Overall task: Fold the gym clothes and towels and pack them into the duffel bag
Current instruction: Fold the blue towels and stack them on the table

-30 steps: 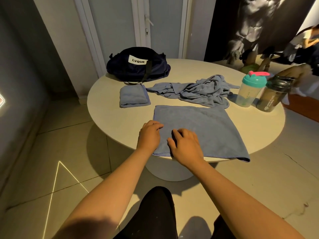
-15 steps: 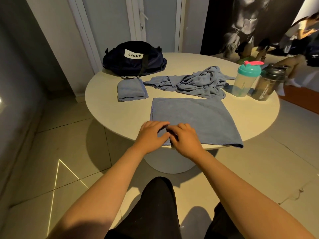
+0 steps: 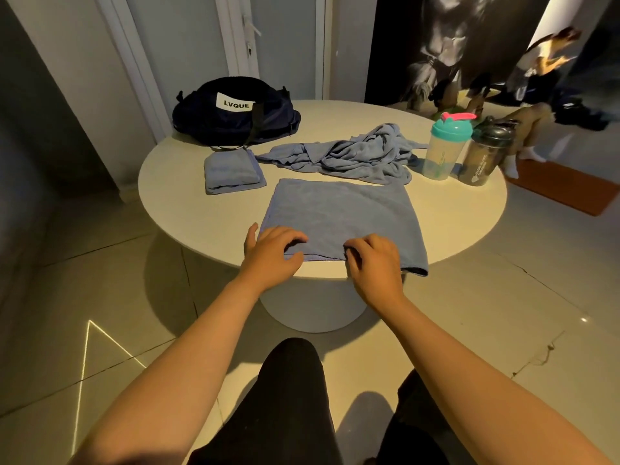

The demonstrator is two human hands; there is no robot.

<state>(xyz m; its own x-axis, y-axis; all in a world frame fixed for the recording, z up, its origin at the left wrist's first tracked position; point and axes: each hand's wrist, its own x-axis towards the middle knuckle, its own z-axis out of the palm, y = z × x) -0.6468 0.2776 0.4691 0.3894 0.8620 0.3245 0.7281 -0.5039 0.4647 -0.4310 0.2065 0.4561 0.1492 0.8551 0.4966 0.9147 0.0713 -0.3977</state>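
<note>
Pinching the near edge of the flat towel (image 3: 339, 213) mid-frame, left hand (image 3: 273, 255) and right hand (image 3: 375, 261) look mid-fold. One folded towel (image 3: 231, 172) is done; the crumpled pile (image 3: 352, 152) and the upper-left duffel bag (image 3: 235, 112) wait.

A round white table (image 3: 188, 209) on a thick pedestal base (image 3: 312, 307) stands in the middle of the room, on a floor (image 3: 503, 330) of large pale tiles. A thin crack (image 3: 533, 360) runs across the tiles at near right. On the near left, bright thin lines of light (image 3: 88, 364) draw a triangle on the floor. Behind the table is a white-framed door (image 3: 285, 45) with a lever handle (image 3: 250, 25), and a grey wall (image 3: 67, 78) lies to its left. A dark mural of a muscular figure (image 3: 453, 38) covers the far right wall, with an orange mat (image 3: 563, 186) on the floor below. The light is warm and dim.
</note>
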